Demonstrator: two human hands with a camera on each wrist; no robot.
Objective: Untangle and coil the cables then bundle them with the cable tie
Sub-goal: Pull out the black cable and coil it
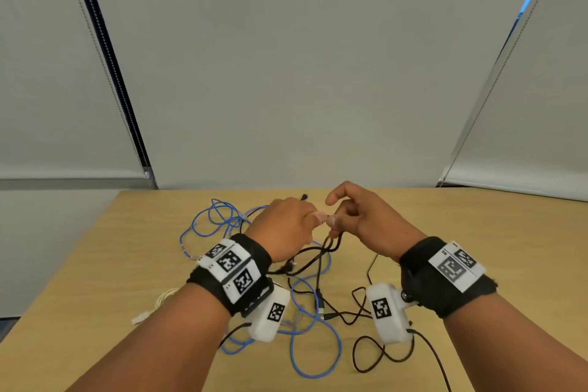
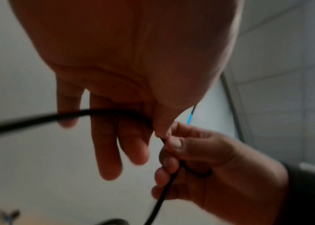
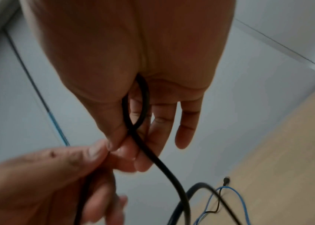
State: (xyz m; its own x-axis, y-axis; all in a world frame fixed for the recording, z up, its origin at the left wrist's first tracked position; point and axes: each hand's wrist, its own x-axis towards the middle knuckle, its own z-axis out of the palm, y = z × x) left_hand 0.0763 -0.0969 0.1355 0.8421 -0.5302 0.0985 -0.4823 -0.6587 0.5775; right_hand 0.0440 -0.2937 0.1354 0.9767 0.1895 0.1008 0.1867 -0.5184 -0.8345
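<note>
A black cable (image 1: 313,256) hangs from both hands above the table's middle and trails into a tangle with a blue cable (image 1: 318,328). My left hand (image 1: 318,216) pinches the black cable between thumb and forefinger; in the left wrist view the black cable (image 2: 99,113) runs across the fingers (image 2: 110,152). My right hand (image 1: 333,221) meets it thumb to thumb and grips the same cable. In the right wrist view a small loop of the black cable (image 3: 143,103) sits in the right hand (image 3: 122,146). No cable tie is visible.
More blue cable loops (image 1: 216,216) lie at the far left of the wooden table (image 1: 477,248). A white cable (image 1: 162,297) with a connector lies under my left forearm. A black plug (image 1: 304,196) shows behind the left hand. Window blinds stand behind the table.
</note>
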